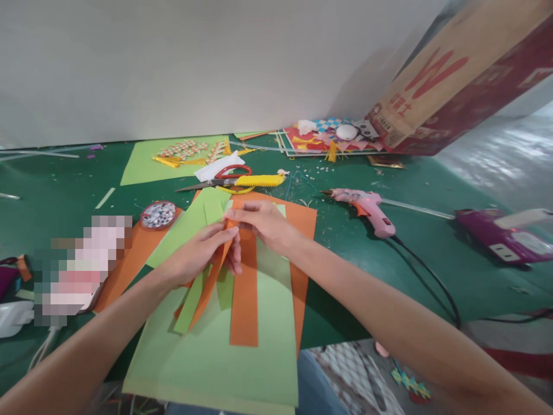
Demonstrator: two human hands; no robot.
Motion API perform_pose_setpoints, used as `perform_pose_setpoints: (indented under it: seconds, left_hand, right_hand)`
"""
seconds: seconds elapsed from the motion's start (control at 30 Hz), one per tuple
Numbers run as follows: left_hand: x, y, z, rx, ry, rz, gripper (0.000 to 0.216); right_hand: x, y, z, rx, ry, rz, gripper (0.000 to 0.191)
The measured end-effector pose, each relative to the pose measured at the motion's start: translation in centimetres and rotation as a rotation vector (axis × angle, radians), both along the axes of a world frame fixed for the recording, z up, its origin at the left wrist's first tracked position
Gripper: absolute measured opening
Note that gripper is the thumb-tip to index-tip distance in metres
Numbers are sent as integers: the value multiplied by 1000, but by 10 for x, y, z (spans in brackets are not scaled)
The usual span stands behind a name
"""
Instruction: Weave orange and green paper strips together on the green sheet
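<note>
My left hand [207, 248] is closed on an orange paper strip [210, 294], with its thumb along the strip's upper part. At the same upper end, my right hand [263, 222] pinches the strip between thumb and fingers. Green paper strips [192, 305] hang beside it under my left hand. A wider orange strip [245, 305] lies flat on the light green paper sheet [268, 357] below my hands. Orange paper [306, 230] shows from under that sheet. Just beyond my hands lie scissors [203, 185] and a yellow-handled tool [261, 181].
A pink glue gun [365, 207] with a black cord rests at right, near a purple power strip [496, 236]. A round case of googly eyes [158, 215] and a blurred-out phone-like object [86, 265] are at left. Paper crafts [190, 151] and a paper bag [453, 80] stand behind.
</note>
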State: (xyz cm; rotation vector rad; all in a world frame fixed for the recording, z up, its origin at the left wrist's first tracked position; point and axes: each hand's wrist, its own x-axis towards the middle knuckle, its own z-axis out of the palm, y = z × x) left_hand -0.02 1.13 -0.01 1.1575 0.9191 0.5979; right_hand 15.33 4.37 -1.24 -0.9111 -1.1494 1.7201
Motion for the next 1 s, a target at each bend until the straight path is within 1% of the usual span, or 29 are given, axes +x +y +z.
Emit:
perform_pose_setpoints:
  seconds: [0.2, 0.4, 0.57, 0.8, 1.0]
  left_hand:
    - [-2, 0, -3, 2, 18, 9, 30]
    - [-2, 0, -4, 17, 33, -2, 30]
    - [-1, 0, -4, 10, 31, 5, 29]
    - [-2, -1, -3, 29, 46, -9, 32]
    - [-3, -1, -4, 33, 71, -13, 33]
  right_hand:
    - [0, -2, 5, -3, -41, -25, 24]
    - [0, -3, 7, -21, -68, -11, 26]
    - [1, -4, 7, 9, -118, 15, 28]
    - [5, 1, 8, 54, -62, 15, 26]
    - [5, 0, 10, 61, -68, 9, 25]
